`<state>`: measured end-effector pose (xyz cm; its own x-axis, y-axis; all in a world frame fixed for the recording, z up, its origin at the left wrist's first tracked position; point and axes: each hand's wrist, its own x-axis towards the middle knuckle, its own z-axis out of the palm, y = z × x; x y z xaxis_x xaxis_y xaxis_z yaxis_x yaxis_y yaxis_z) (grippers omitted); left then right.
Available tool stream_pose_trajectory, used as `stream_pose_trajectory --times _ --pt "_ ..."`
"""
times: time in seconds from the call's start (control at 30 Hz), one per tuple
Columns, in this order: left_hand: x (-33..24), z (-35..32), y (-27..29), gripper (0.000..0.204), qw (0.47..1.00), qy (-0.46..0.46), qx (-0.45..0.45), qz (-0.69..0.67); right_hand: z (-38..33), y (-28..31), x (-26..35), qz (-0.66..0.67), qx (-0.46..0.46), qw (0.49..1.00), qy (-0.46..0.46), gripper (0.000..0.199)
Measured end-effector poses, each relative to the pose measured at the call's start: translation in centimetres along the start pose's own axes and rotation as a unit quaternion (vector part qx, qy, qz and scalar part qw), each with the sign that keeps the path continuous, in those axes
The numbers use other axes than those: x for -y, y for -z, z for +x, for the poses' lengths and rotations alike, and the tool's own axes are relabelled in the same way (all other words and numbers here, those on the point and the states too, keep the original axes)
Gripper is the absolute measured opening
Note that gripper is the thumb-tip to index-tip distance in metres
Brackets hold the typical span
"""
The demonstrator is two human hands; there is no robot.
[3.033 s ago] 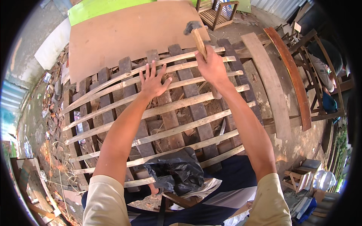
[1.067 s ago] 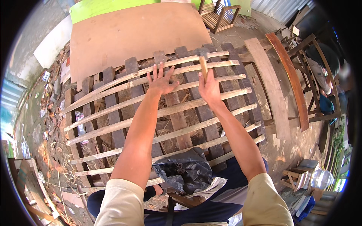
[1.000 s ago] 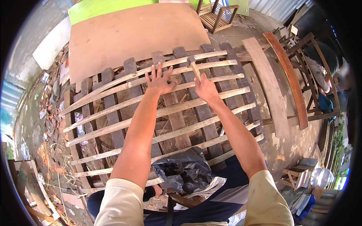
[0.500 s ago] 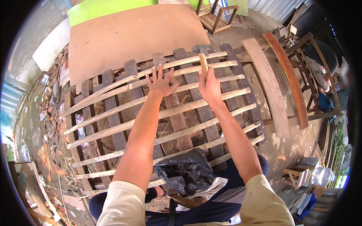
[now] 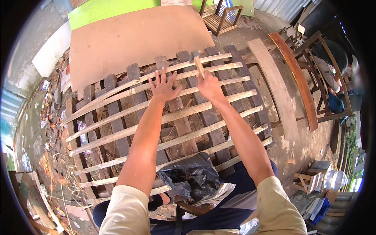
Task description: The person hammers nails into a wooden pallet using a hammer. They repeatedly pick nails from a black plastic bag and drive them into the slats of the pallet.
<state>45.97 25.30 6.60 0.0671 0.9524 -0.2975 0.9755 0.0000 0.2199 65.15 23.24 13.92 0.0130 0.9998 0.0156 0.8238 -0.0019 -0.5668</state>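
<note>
Pale, narrow wooden slats [image 5: 181, 116] lie in rows across several dark planks [image 5: 116, 121], forming a lattice in front of me. My left hand [image 5: 165, 89] rests on the far slats with its fingers spread. To its right, my right hand [image 5: 210, 86] is closed around the wooden handle of a hammer [image 5: 199, 67]. The hammer's dark head is up over the farthest slat, near a plank's end, and looks a little blurred. Whether it touches the wood I cannot tell. Close to my legs, an open black plastic bag [image 5: 190, 176] holds small dark contents too unclear to name.
Beyond the lattice lies a large brown board [image 5: 137, 47]. Two long boards, one pale [image 5: 274, 86] and one reddish-brown [image 5: 295, 78], stretch along the right. A small slatted wooden frame [image 5: 221, 19] stands at the back. Another person [image 5: 333, 78] is at the far right. Debris litters the left ground.
The hammer's head has swung left, tilting the handle that way, and my right hand has shifted slightly nearer to me. My left hand keeps its place on the slats.
</note>
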Motion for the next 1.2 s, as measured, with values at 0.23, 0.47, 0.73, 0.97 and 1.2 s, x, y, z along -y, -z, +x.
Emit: stream_pose_trajectory --times 0.23,0.47,0.73,0.97,1.2 --pt "-0.8 0.1 0.0 0.083 1.0 -0.016 -0.007 -0.007 0.8 -1.1 -3.1 -0.063 0.061 0.995 -0.047 0.038" --pt "-1.9 -0.1 -0.3 0.082 1.0 -0.023 -0.017 -0.008 0.5 -1.5 -6.2 -0.091 0.091 0.99 -0.064 0.043" --pt "0.5 -1.0 1.6 0.084 0.997 -0.052 0.051 -0.035 0.5 0.0 -3.3 -0.069 0.155 0.981 -0.092 0.038" --pt "3.7 -13.9 0.1 0.058 0.966 -0.145 -0.084 -0.197 -7.3 7.9 -2.7 0.024 0.242 0.966 -0.09 0.04" --pt "-0.7 -29.3 -2.4 0.019 0.873 -0.044 -0.165 -0.456 -21.3 10.7 -1.1 0.318 0.392 0.853 -0.13 0.028"
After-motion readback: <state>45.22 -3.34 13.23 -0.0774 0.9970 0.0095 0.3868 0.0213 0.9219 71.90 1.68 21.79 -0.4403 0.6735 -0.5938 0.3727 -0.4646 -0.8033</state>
